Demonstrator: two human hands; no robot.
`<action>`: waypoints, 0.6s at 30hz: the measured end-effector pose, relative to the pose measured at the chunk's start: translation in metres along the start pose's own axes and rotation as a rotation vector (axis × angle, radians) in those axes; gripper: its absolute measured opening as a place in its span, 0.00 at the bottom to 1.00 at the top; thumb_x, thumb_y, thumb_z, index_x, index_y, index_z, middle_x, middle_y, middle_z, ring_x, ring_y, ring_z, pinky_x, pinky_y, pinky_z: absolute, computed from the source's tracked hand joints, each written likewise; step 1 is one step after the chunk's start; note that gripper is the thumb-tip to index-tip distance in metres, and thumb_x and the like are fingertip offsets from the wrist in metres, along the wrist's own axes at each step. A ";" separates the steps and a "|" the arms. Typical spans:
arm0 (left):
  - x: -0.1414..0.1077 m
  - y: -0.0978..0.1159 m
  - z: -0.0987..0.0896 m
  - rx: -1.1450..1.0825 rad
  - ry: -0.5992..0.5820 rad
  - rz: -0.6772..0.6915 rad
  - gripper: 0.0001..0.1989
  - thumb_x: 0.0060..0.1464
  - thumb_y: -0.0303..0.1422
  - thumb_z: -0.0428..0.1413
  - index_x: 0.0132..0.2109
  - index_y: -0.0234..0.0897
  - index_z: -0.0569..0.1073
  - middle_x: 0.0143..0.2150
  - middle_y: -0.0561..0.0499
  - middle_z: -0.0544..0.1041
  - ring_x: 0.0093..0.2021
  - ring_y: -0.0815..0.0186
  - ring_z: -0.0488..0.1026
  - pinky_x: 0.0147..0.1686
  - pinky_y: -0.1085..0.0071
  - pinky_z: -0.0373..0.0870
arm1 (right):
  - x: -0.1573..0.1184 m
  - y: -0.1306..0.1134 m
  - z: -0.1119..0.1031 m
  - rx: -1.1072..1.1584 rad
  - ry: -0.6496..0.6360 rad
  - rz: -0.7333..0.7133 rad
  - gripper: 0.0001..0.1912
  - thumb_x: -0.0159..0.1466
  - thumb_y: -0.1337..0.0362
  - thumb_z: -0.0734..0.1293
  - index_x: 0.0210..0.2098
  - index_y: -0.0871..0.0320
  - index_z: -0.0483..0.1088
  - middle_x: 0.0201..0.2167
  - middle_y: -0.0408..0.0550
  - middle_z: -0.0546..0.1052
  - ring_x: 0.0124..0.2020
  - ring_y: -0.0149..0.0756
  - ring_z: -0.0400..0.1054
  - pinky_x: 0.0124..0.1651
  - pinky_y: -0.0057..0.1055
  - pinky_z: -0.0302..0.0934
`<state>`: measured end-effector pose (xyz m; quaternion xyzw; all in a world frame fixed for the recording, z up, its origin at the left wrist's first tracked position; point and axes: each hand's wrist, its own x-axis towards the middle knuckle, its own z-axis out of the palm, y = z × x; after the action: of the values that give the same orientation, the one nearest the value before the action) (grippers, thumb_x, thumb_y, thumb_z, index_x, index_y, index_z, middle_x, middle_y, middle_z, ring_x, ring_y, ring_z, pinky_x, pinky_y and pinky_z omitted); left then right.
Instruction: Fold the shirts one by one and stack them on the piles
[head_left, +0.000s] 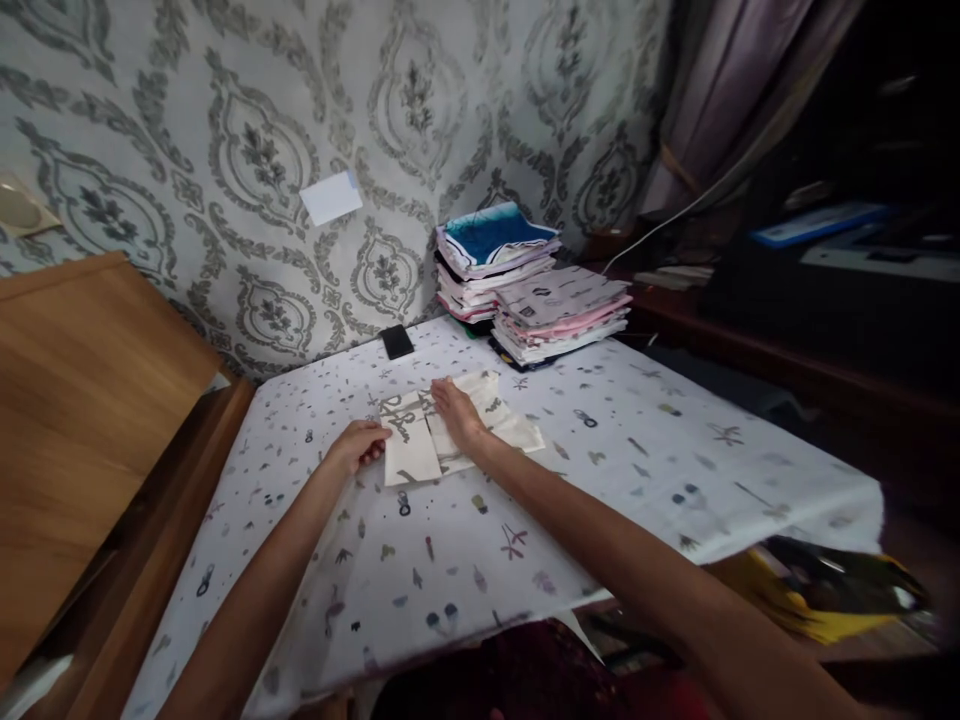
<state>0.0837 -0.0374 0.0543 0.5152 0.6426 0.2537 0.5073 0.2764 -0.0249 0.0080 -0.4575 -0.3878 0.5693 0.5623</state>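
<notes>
A cream cloth (pixel 415 455) with dark lettering lies partly folded on the white patterned table cover (pixel 480 560). At the cloth's left edge, my left hand (pixel 362 443) pinches it between thumb and curled fingers. My right hand (pixel 457 412) rests on the middle of the cloth, its fingers stretched out and pointing away from me. To the right of that hand, the rest of the cloth spreads out in a loose, wrinkled layer.
Two stacks of folded cloths, one topped in blue (pixel 495 237) and one in grey (pixel 559 295), stand at the back. A black phone-like object (pixel 397 342) lies near the wall. Wooden furniture (pixel 97 400) borders the left; a yellow and black item (pixel 832 590) sits lower right.
</notes>
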 end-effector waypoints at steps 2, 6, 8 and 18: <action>-0.004 0.011 0.006 -0.010 0.005 0.040 0.16 0.43 0.39 0.66 0.24 0.36 0.67 0.17 0.59 0.65 0.15 0.76 0.60 0.17 0.78 0.52 | -0.001 -0.002 0.000 0.047 0.005 0.015 0.33 0.74 0.49 0.44 0.66 0.60 0.61 0.69 0.60 0.62 0.69 0.38 0.58 0.67 0.42 0.56; -0.003 0.042 0.033 -0.010 0.004 0.176 0.14 0.46 0.41 0.62 0.28 0.37 0.68 0.20 0.58 0.68 0.19 0.73 0.65 0.20 0.77 0.60 | -0.002 -0.014 -0.008 0.125 0.013 0.023 0.35 0.74 0.49 0.41 0.67 0.61 0.61 0.69 0.61 0.63 0.69 0.38 0.58 0.67 0.42 0.56; 0.002 0.056 0.056 0.011 -0.012 0.249 0.13 0.48 0.41 0.61 0.29 0.37 0.69 0.22 0.57 0.69 0.21 0.72 0.67 0.22 0.76 0.62 | -0.003 -0.022 -0.016 0.153 0.032 0.022 0.36 0.73 0.49 0.39 0.66 0.58 0.61 0.67 0.59 0.66 0.68 0.39 0.60 0.66 0.44 0.58; 0.015 0.048 0.155 0.329 0.018 0.738 0.12 0.63 0.32 0.48 0.42 0.38 0.77 0.50 0.43 0.78 0.57 0.58 0.71 0.63 0.61 0.64 | -0.019 -0.049 -0.067 0.212 0.039 0.131 0.45 0.69 0.40 0.36 0.53 0.58 0.72 0.37 0.56 0.82 0.42 0.50 0.77 0.48 0.46 0.70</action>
<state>0.2453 -0.0380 0.0343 0.7834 0.4508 0.3171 0.2872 0.3538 -0.0453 0.0376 -0.4310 -0.2838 0.6337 0.5763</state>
